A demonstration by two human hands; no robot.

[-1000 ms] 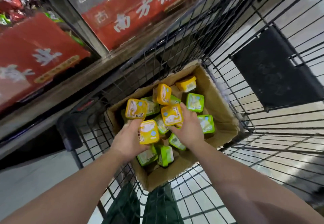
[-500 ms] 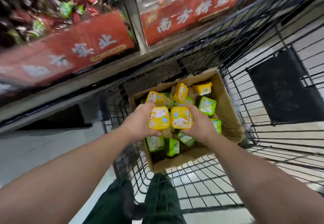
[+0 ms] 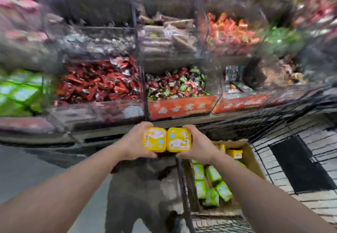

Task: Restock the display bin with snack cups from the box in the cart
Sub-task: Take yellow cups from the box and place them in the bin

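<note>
Shop shelving fills the upper view, much of it smeared by motion blur. Clear-fronted bins hold loose wrapped sweets: a red-wrapper bin [image 3: 99, 83] at centre left, a mixed-wrapper bin [image 3: 176, 85] beside it to the right. Red strips [image 3: 179, 107] along the bin fronts carry pale characters, too blurred to read.

Head view, hands: both raised in front of the shelf edge, close together. Left hand [image 3: 135, 142] grips a yellow cup [image 3: 154, 139], fingers curled over its top and thumb under. Right hand [image 3: 199, 144] grips a second yellow cup [image 3: 179, 139] the same way. Cups touch side by side, lids facing the camera. Lids show a white bird-like drawing and small blue dots; small printed characters are not legible.

Lower right: wire cart [image 3: 284, 152] holding a cardboard box [image 3: 254, 161]. Green cups [image 3: 212, 173] and a few yellow ones [image 3: 235, 153] lie loose inside.
</note>
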